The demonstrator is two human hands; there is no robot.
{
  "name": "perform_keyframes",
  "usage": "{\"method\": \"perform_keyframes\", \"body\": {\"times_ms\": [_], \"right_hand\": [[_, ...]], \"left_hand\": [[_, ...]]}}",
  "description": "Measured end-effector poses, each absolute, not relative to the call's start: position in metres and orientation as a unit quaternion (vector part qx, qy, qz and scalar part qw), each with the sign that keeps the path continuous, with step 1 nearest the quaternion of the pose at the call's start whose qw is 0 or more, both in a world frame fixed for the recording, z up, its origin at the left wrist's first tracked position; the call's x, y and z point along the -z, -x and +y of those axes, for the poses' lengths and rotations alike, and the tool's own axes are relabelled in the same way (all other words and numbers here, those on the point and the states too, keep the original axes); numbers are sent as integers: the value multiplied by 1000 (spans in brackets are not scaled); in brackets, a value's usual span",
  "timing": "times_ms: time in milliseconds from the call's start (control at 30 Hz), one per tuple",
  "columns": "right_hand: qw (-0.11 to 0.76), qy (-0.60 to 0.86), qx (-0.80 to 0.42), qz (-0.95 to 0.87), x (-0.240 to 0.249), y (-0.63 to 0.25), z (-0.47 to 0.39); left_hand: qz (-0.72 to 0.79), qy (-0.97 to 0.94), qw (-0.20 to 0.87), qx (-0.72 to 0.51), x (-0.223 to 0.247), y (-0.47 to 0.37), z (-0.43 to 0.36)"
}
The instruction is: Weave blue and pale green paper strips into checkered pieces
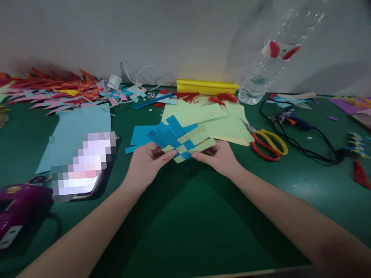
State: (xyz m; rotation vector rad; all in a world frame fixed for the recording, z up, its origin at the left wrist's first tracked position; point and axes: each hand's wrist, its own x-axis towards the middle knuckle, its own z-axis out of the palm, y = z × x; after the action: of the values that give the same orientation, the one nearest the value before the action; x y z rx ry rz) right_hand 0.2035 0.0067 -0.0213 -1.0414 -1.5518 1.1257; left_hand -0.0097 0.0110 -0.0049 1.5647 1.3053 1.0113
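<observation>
Between my hands is a small weave of blue and pale green paper strips (182, 148), checkered in the middle with loose strip ends fanning out toward the back. My left hand (149, 161) pinches its left edge, thumb on top and fingers underneath. At the right edge, my right hand (218, 157) grips it the same way. Just behind the weave lie pale green paper sheets (232, 120), and blue paper (139, 135) shows behind my left hand. Scissors with red and yellow handles (267, 143) rest to the right of my right hand.
A phone (85, 168) with a blurred screen and a purple device (18, 212) sit on the left. A plastic bottle (272, 63) leans against the wall. A glue gun (295, 119) with a black cord lies right. Woven paper pieces (69, 90) are heaped at the back left.
</observation>
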Motion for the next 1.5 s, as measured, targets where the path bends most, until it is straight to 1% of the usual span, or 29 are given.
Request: {"method": "perform_keyframes", "body": {"times_ms": [67,167,300,400,533,700,767,900,1100,1333,1500], "right_hand": [[478,440,-426,-630,22,-203,5],[503,476,-335,-639,20,-202,3],[504,507,-207,-668,16,-201,1],[503,518,-167,-672,16,-201,1],[493,516,-172,-679,17,-201,2],[495,496,-172,-692,17,-202,2],[497,483,-176,-699,16,-202,1],[495,474,-182,-705,15,-201,1],[493,483,-191,-697,17,-201,1],[486,490,-225,-688,19,-200,1],[472,505,-238,-682,21,-202,3]], "left_hand": [[512,-617,449,-395,3,8,10],[493,-606,472,-408,4,7,10],[476,-582,480,-451,11,8,13],[452,-577,483,-478,12,10,16],[441,-618,449,-471,10,14,18],[475,-714,287,-427,5,16,15],[479,-735,242,-414,3,15,13],[452,-752,230,-420,1,15,10],[433,-790,172,-399,-3,14,9],[412,-811,160,-383,2,13,11],[408,-815,175,-371,3,13,9]]}}
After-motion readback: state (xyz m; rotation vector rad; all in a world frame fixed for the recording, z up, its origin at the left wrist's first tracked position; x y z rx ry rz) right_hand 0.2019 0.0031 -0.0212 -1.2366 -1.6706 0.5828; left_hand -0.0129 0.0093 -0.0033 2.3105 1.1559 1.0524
